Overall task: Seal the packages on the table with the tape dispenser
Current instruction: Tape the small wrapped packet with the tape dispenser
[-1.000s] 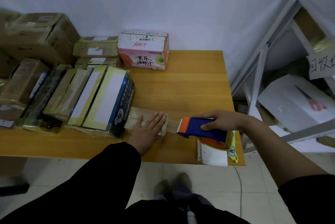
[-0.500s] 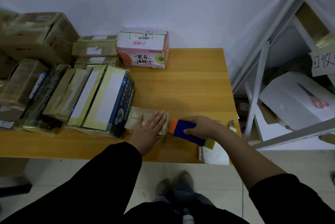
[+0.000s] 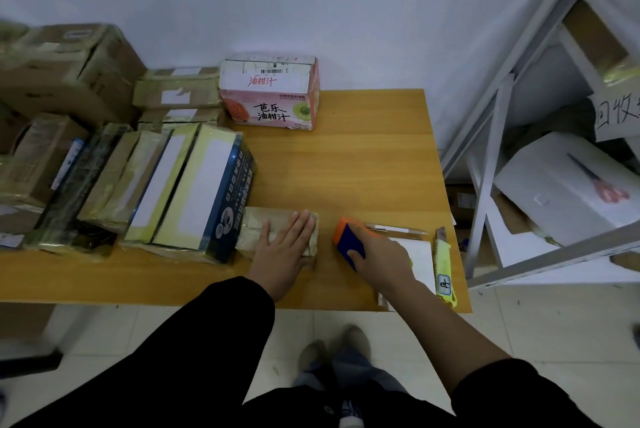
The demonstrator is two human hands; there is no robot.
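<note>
With left hand open, pinned the small brown parcel flat; gripped the tape dispenser in right hand beside it; judged sealing partway done.

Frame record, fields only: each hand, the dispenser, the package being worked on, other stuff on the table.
left hand: flat, fingers straight, pressing on the small brown package
right hand: grips the tape dispenser
tape dispenser: blue, orange nose; right of the package, gap between them
small brown package: lies flat near the table front edge, beside the blue-sided box
right of dispenser: pen, white paper, utility knife
back: pink juice carton
left: taped packages, leaning in a row
</note>
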